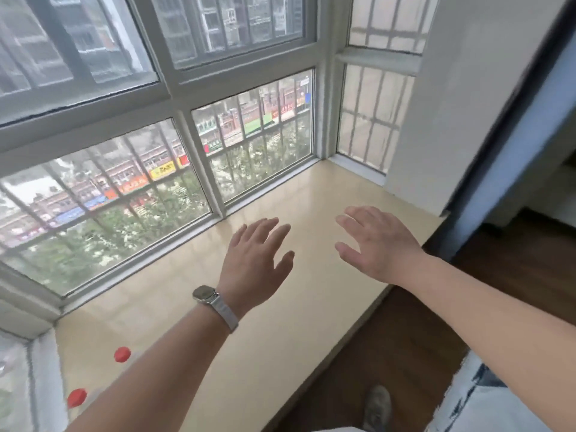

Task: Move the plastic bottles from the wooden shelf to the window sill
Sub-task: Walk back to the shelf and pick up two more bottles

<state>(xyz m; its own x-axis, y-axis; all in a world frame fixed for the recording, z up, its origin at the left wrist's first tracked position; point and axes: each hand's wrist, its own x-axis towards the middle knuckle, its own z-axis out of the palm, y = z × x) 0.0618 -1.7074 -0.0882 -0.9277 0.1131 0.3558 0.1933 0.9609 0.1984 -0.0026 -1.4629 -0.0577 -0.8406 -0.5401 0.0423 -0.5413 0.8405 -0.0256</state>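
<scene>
A wide cream window sill [296, 307] runs from lower left to upper right under the barred window. My left hand [255, 260], with a watch on its wrist, hovers above the sill's middle, fingers spread and holding nothing. My right hand [377, 241] hovers beside it to the right, also spread and empty. Two red bottle caps [122, 354] [76, 397] show at the sill's left end, beside my left forearm; the clear bottles under them are blurred and partly hidden. The wooden shelf is out of view.
Window glass and white frame [199, 163] bound the sill at the back and left. A white wall [452, 104] closes its right end, with a dark door frame [505, 151] beyond. Dark wooden floor [389, 353] lies below the sill's front edge, with my shoe [377, 406] on it.
</scene>
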